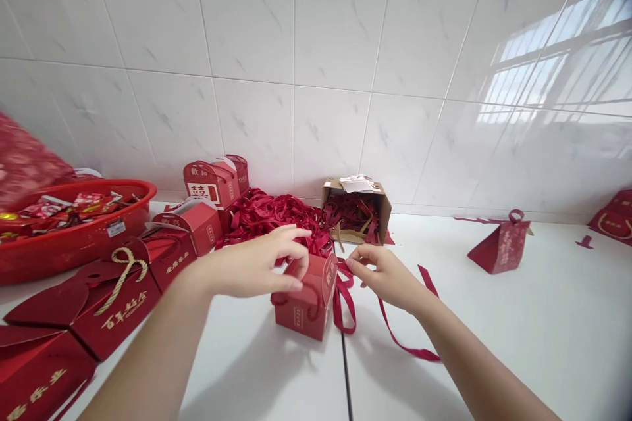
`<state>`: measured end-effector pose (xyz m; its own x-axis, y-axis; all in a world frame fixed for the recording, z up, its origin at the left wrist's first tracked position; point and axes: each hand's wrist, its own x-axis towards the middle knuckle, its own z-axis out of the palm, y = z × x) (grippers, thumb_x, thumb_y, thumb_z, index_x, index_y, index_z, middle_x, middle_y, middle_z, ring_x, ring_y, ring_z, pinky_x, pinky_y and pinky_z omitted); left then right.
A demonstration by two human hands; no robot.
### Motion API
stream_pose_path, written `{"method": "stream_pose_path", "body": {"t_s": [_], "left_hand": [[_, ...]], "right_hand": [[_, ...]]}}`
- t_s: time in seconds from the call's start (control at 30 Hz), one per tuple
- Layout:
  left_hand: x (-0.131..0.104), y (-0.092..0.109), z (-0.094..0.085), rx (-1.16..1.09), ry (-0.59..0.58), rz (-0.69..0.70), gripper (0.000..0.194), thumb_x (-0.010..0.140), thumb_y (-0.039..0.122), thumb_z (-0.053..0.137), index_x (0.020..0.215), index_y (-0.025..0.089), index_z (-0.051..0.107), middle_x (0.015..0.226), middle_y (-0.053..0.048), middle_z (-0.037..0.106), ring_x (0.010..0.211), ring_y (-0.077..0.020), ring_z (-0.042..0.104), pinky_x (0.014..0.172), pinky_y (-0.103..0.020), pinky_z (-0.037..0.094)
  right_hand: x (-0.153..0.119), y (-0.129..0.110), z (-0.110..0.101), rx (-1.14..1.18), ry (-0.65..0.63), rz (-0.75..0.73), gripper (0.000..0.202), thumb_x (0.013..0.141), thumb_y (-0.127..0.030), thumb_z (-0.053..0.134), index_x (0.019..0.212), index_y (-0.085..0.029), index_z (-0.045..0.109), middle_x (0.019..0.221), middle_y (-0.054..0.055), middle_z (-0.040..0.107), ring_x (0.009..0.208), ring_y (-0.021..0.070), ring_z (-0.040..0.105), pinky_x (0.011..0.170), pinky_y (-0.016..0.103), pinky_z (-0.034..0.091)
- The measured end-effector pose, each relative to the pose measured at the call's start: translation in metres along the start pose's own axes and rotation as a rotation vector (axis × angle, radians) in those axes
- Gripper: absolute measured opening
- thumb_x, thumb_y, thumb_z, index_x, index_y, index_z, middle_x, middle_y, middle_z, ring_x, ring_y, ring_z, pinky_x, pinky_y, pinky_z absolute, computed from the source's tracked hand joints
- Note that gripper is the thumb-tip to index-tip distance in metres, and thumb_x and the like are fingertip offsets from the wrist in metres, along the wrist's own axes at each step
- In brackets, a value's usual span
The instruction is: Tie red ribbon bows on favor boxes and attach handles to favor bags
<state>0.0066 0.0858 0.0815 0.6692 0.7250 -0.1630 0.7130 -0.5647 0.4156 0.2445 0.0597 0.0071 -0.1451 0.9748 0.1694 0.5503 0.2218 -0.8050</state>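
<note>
A small red gift box (pixel 299 316) with a curved lid and pale lettering stands upright at the middle of the white table. My left hand (pixel 266 263) hovers over the top of this box, thumb and fingers apart, with nothing visible between them. Beside the box's right edge, my right hand (pixel 382 274) pinches a dark red ribbon (pixel 351 316), which hangs in a loop against the box. Another length of that ribbon (pixel 407 345) trails below the right wrist onto the table. My fingers hide part of the box's top.
Behind lie a heap of red ribbons (pixel 276 210) and a cardboard box (pixel 386 214) of ribbon. At left are a red basin (pixel 123 223) of wrapped sweets and several red gift boxes (pixel 118 309). A triangular red box (pixel 504 247) stands right. A tiled wall (pixel 336 46) closes the back.
</note>
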Motion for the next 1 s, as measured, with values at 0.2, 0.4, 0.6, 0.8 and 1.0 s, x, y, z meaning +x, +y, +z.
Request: {"method": "stream_pose_path", "body": {"t_s": [0.2, 0.4, 0.6, 0.8, 1.0], "left_hand": [[-0.035, 0.003, -0.011, 0.005, -0.002, 0.044, 0.015, 0.076, 0.046, 0.063, 0.086, 0.036, 0.068, 0.148, 0.012, 0.036, 0.144, -0.0228, 0.018, 0.114, -0.034, 0.024], [0.019, -0.014, 0.012, -0.009, 0.121, -0.156, 0.067, 0.077, 0.045, 0.059, 0.139, 0.037, 0.037, 0.155, -0.006, 0.024, 0.122, -0.0299, 0.052, 0.096, -0.037, 0.044], [0.038, 0.002, 0.034, -0.034, 0.017, -0.118, 0.051, 0.078, 0.042, 0.055, 0.129, 0.036, 0.050, 0.159, -0.008, 0.003, 0.101, -0.0308, 0.066, 0.079, -0.039, 0.051], [0.040, 0.008, 0.044, -0.104, 0.144, -0.065, 0.034, 0.079, 0.044, 0.052, 0.107, 0.028, 0.063, 0.146, -0.007, 0.036, 0.118, -0.0316, 0.053, 0.083, -0.036, 0.049], [0.042, 0.006, 0.037, -0.170, 0.141, 0.040, 0.031, 0.084, 0.040, 0.047, 0.099, 0.026, 0.070, 0.110, -0.006, 0.060, 0.096, -0.0242, 0.060, 0.078, -0.031, 0.047]], "right_hand": [[-0.002, -0.003, 0.005, -0.058, 0.018, -0.040, 0.027, 0.087, -0.037, 0.046, 0.070, -0.018, 0.056, 0.073, 0.002, 0.058, 0.067, 0.0151, 0.053, 0.061, 0.028, 0.047], [0.002, -0.001, 0.012, -0.123, 0.083, -0.074, 0.025, 0.086, -0.032, 0.044, 0.065, -0.019, 0.050, 0.068, 0.002, 0.055, 0.064, 0.0152, 0.048, 0.056, 0.027, 0.042], [0.002, 0.003, 0.014, -0.145, 0.098, -0.105, 0.023, 0.086, -0.031, 0.045, 0.065, -0.020, 0.047, 0.070, 0.002, 0.056, 0.065, 0.0157, 0.049, 0.056, 0.026, 0.040], [0.000, 0.002, 0.011, -0.154, 0.084, -0.097, 0.025, 0.086, -0.032, 0.045, 0.065, -0.020, 0.049, 0.070, 0.002, 0.057, 0.066, 0.0161, 0.050, 0.057, 0.027, 0.039], [-0.001, -0.001, 0.017, -0.139, 0.072, -0.107, 0.023, 0.086, -0.028, 0.046, 0.067, -0.020, 0.055, 0.075, 0.003, 0.060, 0.069, 0.0163, 0.054, 0.058, 0.027, 0.040]]}}
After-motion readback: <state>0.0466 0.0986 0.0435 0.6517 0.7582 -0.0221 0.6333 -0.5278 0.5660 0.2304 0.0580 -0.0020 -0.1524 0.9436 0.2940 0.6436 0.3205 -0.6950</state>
